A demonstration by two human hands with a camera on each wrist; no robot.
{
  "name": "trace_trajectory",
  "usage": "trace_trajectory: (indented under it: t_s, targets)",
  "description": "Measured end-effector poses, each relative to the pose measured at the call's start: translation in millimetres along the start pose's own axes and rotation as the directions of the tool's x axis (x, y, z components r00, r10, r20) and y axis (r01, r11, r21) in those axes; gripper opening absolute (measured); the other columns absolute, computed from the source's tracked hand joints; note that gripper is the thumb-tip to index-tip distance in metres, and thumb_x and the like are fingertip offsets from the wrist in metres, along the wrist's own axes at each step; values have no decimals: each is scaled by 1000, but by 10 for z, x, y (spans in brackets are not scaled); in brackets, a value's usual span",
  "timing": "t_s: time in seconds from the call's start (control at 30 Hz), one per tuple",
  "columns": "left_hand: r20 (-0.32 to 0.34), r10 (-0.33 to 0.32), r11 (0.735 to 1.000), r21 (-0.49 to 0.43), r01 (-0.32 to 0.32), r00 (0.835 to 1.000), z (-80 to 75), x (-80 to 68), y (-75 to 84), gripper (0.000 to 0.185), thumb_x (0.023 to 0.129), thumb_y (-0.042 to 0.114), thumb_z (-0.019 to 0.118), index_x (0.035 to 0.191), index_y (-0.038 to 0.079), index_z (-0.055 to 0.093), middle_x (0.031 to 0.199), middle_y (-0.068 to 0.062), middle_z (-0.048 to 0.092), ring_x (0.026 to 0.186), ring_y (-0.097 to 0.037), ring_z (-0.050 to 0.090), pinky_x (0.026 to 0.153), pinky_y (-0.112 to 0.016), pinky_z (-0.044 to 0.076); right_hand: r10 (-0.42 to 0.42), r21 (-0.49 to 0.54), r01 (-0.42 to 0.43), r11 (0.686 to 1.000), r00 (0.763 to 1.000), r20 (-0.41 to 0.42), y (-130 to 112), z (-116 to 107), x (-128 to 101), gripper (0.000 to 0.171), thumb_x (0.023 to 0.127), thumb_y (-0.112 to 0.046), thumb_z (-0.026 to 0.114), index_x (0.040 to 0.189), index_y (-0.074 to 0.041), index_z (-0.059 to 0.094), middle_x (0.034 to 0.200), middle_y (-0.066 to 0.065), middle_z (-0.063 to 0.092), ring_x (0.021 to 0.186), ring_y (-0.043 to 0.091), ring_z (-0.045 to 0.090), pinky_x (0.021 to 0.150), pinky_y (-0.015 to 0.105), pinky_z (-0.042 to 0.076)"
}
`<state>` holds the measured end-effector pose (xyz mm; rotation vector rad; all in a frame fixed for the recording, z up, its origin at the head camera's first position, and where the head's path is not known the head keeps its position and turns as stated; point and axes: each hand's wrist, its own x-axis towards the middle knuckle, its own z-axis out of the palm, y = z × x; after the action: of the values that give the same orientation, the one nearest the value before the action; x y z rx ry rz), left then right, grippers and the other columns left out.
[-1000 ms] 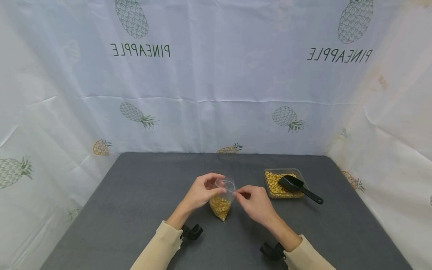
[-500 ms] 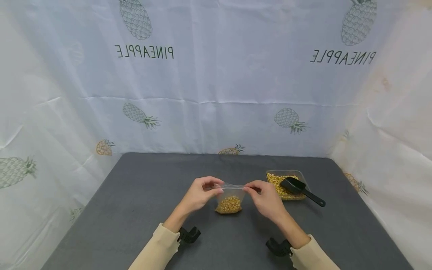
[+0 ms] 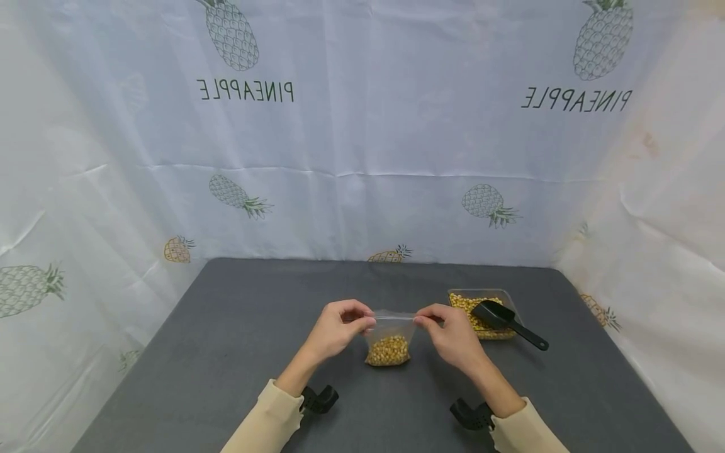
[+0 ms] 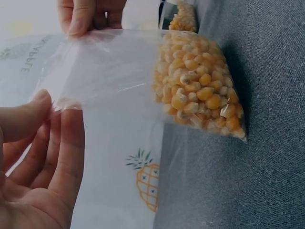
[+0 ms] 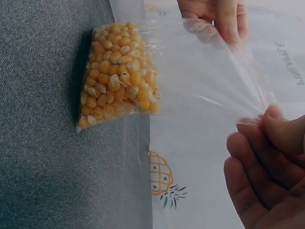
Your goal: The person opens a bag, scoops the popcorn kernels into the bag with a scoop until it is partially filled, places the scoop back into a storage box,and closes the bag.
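Note:
A small clear plastic bag (image 3: 388, 343) partly filled with yellow corn kernels (image 4: 200, 90) stands upright on the grey table (image 3: 226, 340). My left hand (image 3: 338, 326) pinches the bag's top left corner between thumb and fingers. My right hand (image 3: 450, 332) pinches the top right corner. The top edge is stretched flat between them. In the left wrist view the left hand (image 4: 40, 157) holds the film, and the right hand (image 4: 90, 14) shows at the top. In the right wrist view the bag (image 5: 143, 81) hangs between the right hand (image 5: 269, 162) and the left hand (image 5: 217, 16).
A clear tray of corn kernels (image 3: 479, 309) sits to the right of the hands, with a black scoop (image 3: 507, 321) resting in it, its handle pointing right. A white pineapple-print cloth (image 3: 362, 138) walls the table at the back and both sides.
The bag's mouth, open and round a second ago, is now pulled flat and straight. The bag went from hanging tilted to standing upright, and both hands shifted slightly right.

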<state>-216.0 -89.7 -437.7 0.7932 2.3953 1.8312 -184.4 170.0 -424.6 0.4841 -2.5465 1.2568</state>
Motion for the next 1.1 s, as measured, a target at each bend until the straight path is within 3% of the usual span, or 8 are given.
trace_trajectory:
  t_s: [0.2,0.5,0.67,0.97,1.1]
  targets:
    - [-9,10,999,-35,-10,1000,-5,-14,11,9,96,12,72,99,4,74,86,-11,71,77,-31,70,74,-49,58,-59,-6,59,998,998,-24,46,25,-8,6,93,-8,73,96,-12,77,87,-5,72,79,24,68,66,31,51]
    - [-11,8,1000,13,-8,1000,-3,2,44,5,97,10,70,96,6,73,83,-6,70,74,-29,70,72,-50,58,-163,-33,161,986,984,-78,88,68,1,7,91,-5,75,94,-11,75,85,-7,69,76,8,63,64,31,51]
    - [-5,21,999,39,-21,1000,1,15,64,6,98,9,69,95,5,72,82,-4,69,73,-29,69,70,-51,57,-187,-35,185,982,978,-86,96,80,6,8,91,-4,75,93,-11,74,84,-10,67,75,6,60,65,34,51]
    - [11,6,999,41,-6,1000,26,26,48,5,99,9,67,96,6,70,82,-3,67,78,-41,67,72,-51,57,-83,55,82,995,996,21,143,10,18,5,96,-13,72,99,-11,75,90,-8,69,82,9,63,72,37,54]
    - [15,4,998,56,-5,1000,30,27,35,7,99,11,67,96,6,70,82,-3,68,78,-36,68,73,-49,57,-14,104,4,995,996,93,136,-28,31,11,96,-21,73,102,-12,74,96,-4,70,85,13,65,72,36,54]
